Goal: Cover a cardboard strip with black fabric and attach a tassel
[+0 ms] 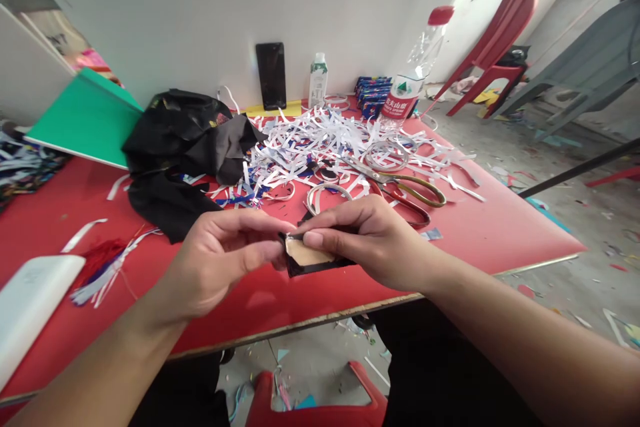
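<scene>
1 held piece [307,254], 2 bottles [399,101], 1 phone [271,76].

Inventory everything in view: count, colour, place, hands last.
Small piece: 1, black and tan, mid-frame.
Scissors: 1, yellowish and red handles, right.
Strips: many, mostly white, centre.
Large bottle: 1, clear, back right.
Small bottle: 1, white and green, back.
Phone: 1, black, against wall.
Packets: several, blue, beside large bottle.
Heap: 1, black, left of strips.
Board: 1, green, back left.
Rounded slab: 1, white, front left.
Threads: 1 bundle, red and white, beside slab.
Table: 1, red, foreground.
Chairs: 2, red and grey, right background.
Stool: 1, red, below table.
Scraps: many, mixed, floor.
Left hand: 1, bare, piece's left.
Right hand: 1, bare, piece's right.
</scene>
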Tool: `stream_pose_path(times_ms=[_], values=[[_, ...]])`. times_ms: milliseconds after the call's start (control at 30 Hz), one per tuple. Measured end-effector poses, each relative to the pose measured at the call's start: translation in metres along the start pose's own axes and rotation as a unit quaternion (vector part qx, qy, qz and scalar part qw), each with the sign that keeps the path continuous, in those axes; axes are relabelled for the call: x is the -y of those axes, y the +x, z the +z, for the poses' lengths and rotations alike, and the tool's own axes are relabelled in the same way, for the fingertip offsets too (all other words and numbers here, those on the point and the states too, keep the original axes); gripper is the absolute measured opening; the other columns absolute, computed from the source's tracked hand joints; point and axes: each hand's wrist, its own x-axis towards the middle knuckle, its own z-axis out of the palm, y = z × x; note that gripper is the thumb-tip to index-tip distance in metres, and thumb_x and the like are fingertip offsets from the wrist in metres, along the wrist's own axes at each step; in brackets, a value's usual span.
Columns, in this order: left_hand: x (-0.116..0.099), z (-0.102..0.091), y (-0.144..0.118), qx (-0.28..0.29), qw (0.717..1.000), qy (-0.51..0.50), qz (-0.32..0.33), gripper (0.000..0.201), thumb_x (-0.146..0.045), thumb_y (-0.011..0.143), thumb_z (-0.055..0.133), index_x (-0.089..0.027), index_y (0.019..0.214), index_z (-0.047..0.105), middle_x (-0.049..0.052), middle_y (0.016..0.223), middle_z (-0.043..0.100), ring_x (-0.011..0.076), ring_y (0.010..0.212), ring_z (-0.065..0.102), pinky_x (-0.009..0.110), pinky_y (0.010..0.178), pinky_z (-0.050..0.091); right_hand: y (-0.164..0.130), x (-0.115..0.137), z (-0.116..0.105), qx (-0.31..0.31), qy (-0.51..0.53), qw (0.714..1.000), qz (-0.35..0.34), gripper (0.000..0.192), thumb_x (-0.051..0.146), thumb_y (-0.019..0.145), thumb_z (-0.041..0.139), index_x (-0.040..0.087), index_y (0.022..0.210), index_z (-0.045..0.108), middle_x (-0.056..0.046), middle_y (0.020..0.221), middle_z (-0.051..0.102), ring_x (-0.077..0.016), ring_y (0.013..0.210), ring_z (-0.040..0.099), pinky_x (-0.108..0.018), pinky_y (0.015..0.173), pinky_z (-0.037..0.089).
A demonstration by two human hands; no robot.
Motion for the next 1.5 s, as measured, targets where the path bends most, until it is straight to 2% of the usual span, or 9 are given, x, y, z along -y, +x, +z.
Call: stream_pose_path(times_ms=[100,233,300,433,633,967,1133,1333,1500], values=[[0.002,0.001,0.0,0.0,0.998,0.065,0.018,0.018,-0.016,0.079,0.092,-0.031,0.087,0.09,0.0,0.077,0.083,0.0155,0.065,0.079,0.02,0.063,0.066,0.002,-0.003,-0.003,-0.006,-0.051,0.998,-0.023,0.018,0.033,0.094,0.075,0.02,0.092,0.087,-0.005,0.083,0.08,-0.0178,0.073,0.069,-0.03,0.064,0.052],[0.007,0.01,0.001,-0.128,0.968,0.188,0.102,0.018,-0.012,0.078,0.09,-0.03,0.08,0.088,-0.003,0.077,0.083,0.0123,0.068,0.078,0.017,0.067,0.064,0.006,-0.006,-0.002,-0.277,-0.197,0.931,-0.134,0.016,0.026,0.088,0.083,0.025,0.104,0.083,-0.005,0.104,0.078,-0.0216,0.099,0.071,-0.038,0.089,0.058],[0.008,0.013,0.0,-0.199,0.939,0.241,0.147,0.018,-0.013,0.081,0.089,-0.03,0.085,0.088,-0.004,0.082,0.084,0.0116,0.075,0.079,0.018,0.075,0.065,0.006,-0.007,0.001,-0.346,-0.18,0.91,-0.141,0.021,0.029,0.089,0.083,0.025,0.108,0.076,-0.003,0.095,0.075,-0.019,0.089,0.069,-0.038,0.085,0.059],[0.01,0.015,-0.002,-0.261,0.9,0.28,0.208,0.017,-0.014,0.083,0.088,-0.03,0.089,0.087,-0.006,0.086,0.085,0.0114,0.08,0.079,0.02,0.08,0.065,0.007,-0.011,0.018,-0.216,-0.001,0.97,-0.115,0.039,0.038,0.078,0.095,0.024,0.099,0.065,0.002,0.084,0.073,-0.0158,0.078,0.071,-0.032,0.076,0.062],[0.011,0.018,-0.004,-0.24,0.9,0.274,0.239,0.022,-0.01,0.081,0.088,-0.03,0.09,0.087,-0.006,0.088,0.084,0.0119,0.08,0.077,0.02,0.075,0.064,0.012,-0.014,0.032,-0.2,0.109,0.969,-0.093,0.043,0.042,0.068,0.102,0.02,0.088,0.071,0.001,0.085,0.072,-0.0122,0.071,0.067,-0.026,0.064,0.061],[0.013,0.014,0.0,-0.212,0.965,0.147,0.058,0.008,-0.03,0.078,0.095,-0.029,0.08,0.087,-0.001,0.084,0.081,0.0144,0.077,0.074,0.024,0.072,0.06,0.01,-0.014,0.028,-0.188,0.088,0.978,-0.01,0.025,0.035,0.074,0.096,0.019,0.085,0.081,-0.003,0.075,0.076,-0.0149,0.062,0.068,-0.028,0.055,0.058],[0.018,0.014,0.002,-0.219,0.971,0.089,0.01,0.019,-0.032,0.075,0.097,-0.022,0.083,0.084,0.001,0.087,0.08,0.0149,0.083,0.073,0.024,0.077,0.06,0.011,-0.015,0.026,-0.178,0.062,0.982,0.024,0.015,0.032,0.078,0.089,0.019,0.085,0.085,-0.004,0.074,0.079,-0.0141,0.062,0.067,-0.026,0.055,0.054],[0.009,0.015,0.004,-0.174,0.982,-0.071,-0.028,0.055,-0.017,0.069,0.099,-0.024,0.114,0.068,-0.008,0.072,0.068,0.0089,0.068,0.067,0.019,0.07,0.058,0.011,-0.012,0.022,-0.129,0.086,0.986,0.067,0.019,0.031,0.073,0.094,0.019,0.083,0.084,-0.004,0.074,0.08,-0.0164,0.064,0.07,-0.028,0.057,0.055],[0.011,0.012,0.008,-0.138,0.98,-0.115,-0.084,0.043,-0.019,0.075,0.096,-0.019,0.111,0.072,-0.005,0.073,0.07,0.0087,0.063,0.067,0.018,0.066,0.057,0.011,-0.015,0.018,-0.093,0.119,0.986,0.072,0.027,0.032,0.07,0.097,0.019,0.085,0.078,-0.003,0.078,0.081,-0.0166,0.07,0.075,-0.03,0.067,0.06]])
